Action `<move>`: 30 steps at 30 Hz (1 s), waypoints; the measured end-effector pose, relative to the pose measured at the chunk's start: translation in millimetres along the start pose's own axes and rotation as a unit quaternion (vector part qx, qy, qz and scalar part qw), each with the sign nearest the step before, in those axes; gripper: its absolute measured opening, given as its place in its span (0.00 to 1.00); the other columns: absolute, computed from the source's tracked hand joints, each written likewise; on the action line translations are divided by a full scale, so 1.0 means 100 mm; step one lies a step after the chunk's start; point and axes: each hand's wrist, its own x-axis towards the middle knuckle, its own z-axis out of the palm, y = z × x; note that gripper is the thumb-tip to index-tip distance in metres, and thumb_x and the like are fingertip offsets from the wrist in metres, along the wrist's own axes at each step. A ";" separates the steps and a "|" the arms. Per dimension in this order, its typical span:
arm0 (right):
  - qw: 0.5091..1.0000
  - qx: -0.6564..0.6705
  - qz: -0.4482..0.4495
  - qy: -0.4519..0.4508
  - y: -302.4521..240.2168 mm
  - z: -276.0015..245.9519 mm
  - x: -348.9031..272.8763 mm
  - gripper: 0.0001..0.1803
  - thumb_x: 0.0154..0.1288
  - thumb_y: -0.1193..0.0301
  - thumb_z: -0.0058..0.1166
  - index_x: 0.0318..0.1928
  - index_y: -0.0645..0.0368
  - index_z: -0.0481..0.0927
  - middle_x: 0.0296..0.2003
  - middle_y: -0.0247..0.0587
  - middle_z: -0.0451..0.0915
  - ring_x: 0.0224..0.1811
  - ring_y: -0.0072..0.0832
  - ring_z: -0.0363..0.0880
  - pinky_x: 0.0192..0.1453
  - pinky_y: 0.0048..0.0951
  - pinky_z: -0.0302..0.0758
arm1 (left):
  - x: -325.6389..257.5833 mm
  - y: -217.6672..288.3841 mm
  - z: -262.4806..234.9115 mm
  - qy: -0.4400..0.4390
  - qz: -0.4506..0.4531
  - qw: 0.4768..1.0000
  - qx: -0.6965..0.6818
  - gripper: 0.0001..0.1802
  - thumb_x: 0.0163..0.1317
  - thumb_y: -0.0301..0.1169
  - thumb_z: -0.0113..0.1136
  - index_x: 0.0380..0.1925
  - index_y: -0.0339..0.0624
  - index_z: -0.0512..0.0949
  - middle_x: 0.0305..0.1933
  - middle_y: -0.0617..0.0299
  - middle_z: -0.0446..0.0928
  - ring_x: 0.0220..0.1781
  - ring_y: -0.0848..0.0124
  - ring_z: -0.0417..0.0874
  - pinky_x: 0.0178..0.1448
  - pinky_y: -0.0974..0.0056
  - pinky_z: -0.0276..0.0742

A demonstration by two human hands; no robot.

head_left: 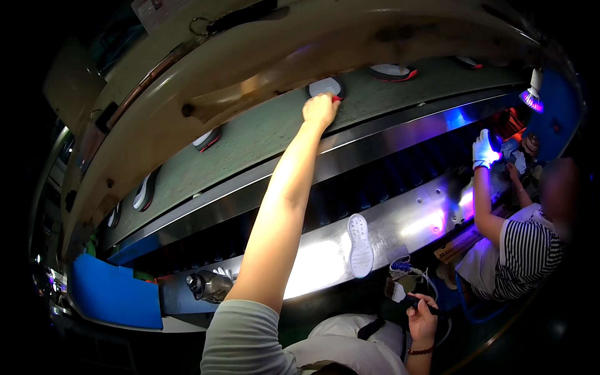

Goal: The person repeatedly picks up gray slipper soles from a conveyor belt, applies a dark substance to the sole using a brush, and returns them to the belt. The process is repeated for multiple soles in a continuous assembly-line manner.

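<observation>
Bottle (pixel 214 287) sits on the metal counter (pixel 395 228), at the lower left. Next, the left hand (pixel 321 111) reaches over the green belt (pixel 256 132), curled fingers at the near edge of a dark-rimmed sole (pixel 324 86) there; whether they pinch it, I cannot tell. A white sole (pixel 360 247) lies on the counter. The right hand (pixel 423 319) holds a brush (pixel 398 293), fingers wrapped around its handle.

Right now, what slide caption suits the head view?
Left hand at a shoe sole on the belt; right hand holding a brush.
</observation>
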 end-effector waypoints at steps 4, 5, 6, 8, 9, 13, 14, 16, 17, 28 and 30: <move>1.000 0.009 0.017 -0.013 -0.04 -0.16 0.09 0.09 0.60 0.74 0.49 0.41 0.65 0.74 0.42 0.54 0.75 0.27 0.25 0.71 0.32 0.23 0.69 | -0.06 -0.14 -0.08 0.085 0.112 0.978 0.151 0.11 0.54 0.41 0.54 0.26 0.47 0.80 0.29 0.59 0.77 0.31 0.62 0.80 0.40 0.61 0.70; 0.999 0.008 0.026 -0.025 -0.05 -0.16 0.13 0.10 0.61 0.73 0.48 0.42 0.64 0.73 0.42 0.52 0.75 0.26 0.25 0.71 0.32 0.24 0.70 | -0.15 -0.17 -0.13 0.084 0.118 0.976 0.162 0.12 0.53 0.42 0.55 0.26 0.48 0.80 0.27 0.60 0.77 0.32 0.63 0.79 0.39 0.60 0.69; 0.998 -0.005 0.049 -0.042 -0.06 -0.13 0.19 0.10 0.61 0.72 0.48 0.41 0.64 0.73 0.42 0.52 0.75 0.26 0.25 0.71 0.33 0.24 0.70 | -0.27 -0.16 -0.24 0.083 0.142 0.974 0.154 0.12 0.52 0.42 0.56 0.27 0.46 0.80 0.27 0.59 0.77 0.31 0.62 0.79 0.37 0.61 0.70; 0.995 -0.018 0.078 -0.054 -0.04 -0.07 0.33 0.09 0.61 0.75 0.48 0.41 0.65 0.74 0.42 0.53 0.75 0.28 0.25 0.71 0.34 0.23 0.70 | -0.56 -0.04 -0.47 0.081 0.173 0.981 0.048 0.12 0.50 0.40 0.60 0.28 0.44 0.79 0.27 0.58 0.78 0.28 0.63 0.79 0.35 0.62 0.72; 0.994 -0.028 0.083 -0.062 -0.03 -0.03 0.42 0.09 0.60 0.76 0.48 0.41 0.66 0.74 0.42 0.54 0.75 0.29 0.25 0.72 0.34 0.22 0.69 | -0.73 0.07 -0.58 0.080 0.179 0.979 -0.049 0.11 0.49 0.38 0.61 0.28 0.43 0.79 0.27 0.57 0.78 0.28 0.64 0.80 0.35 0.64 0.72; 0.978 -0.094 0.158 -0.098 -0.01 0.21 0.71 0.09 0.60 0.76 0.48 0.41 0.66 0.74 0.41 0.46 0.77 0.34 0.24 0.76 0.35 0.19 0.72 | -1.68 0.18 -0.61 0.415 0.017 0.846 -0.334 0.09 0.58 0.33 0.55 0.23 0.40 0.74 0.31 0.58 0.72 0.33 0.72 0.73 0.42 0.65 0.68; 0.975 -0.106 0.166 -0.103 0.01 0.25 0.76 0.09 0.60 0.76 0.49 0.41 0.65 0.74 0.41 0.46 0.77 0.34 0.24 0.77 0.35 0.19 0.72 | -1.85 0.14 -0.62 0.448 0.015 0.801 -0.397 0.09 0.60 0.34 0.51 0.30 0.40 0.72 0.35 0.59 0.68 0.40 0.72 0.71 0.51 0.64 0.63; 0.968 -0.133 0.180 -0.113 0.06 0.34 0.84 0.09 0.60 0.76 0.49 0.41 0.65 0.74 0.40 0.44 0.77 0.35 0.23 0.77 0.35 0.18 0.73 | -2.02 0.26 -0.64 0.375 -0.216 0.678 -0.594 0.11 0.58 0.31 0.50 0.39 0.39 0.69 0.40 0.59 0.68 0.42 0.71 0.70 0.54 0.63 0.64; 0.969 -0.129 0.179 -0.111 0.07 0.38 0.86 0.09 0.60 0.76 0.50 0.42 0.65 0.74 0.40 0.44 0.77 0.35 0.23 0.78 0.35 0.17 0.74 | -2.03 0.30 -0.69 0.258 -0.296 0.616 -0.683 0.13 0.56 0.29 0.50 0.41 0.38 0.69 0.43 0.57 0.69 0.44 0.67 0.72 0.52 0.61 0.68; 0.974 -0.155 0.158 -0.047 0.17 0.34 0.82 0.10 0.57 0.79 0.52 0.40 0.61 0.74 0.35 0.39 0.78 0.31 0.21 0.77 0.33 0.16 0.74 | -3.23 -0.30 -0.64 -0.131 -0.300 0.328 -0.886 0.34 0.46 0.25 0.59 0.56 0.30 0.59 0.55 0.49 0.67 0.51 0.62 0.74 0.58 0.59 0.69; 0.975 -0.160 0.153 -0.017 0.25 0.26 0.85 0.09 0.57 0.78 0.52 0.40 0.62 0.74 0.35 0.38 0.78 0.31 0.21 0.76 0.33 0.16 0.73 | -3.42 -0.21 -0.65 -0.195 -0.331 0.399 -0.833 0.37 0.44 0.26 0.60 0.57 0.32 0.59 0.55 0.51 0.67 0.53 0.64 0.72 0.59 0.60 0.67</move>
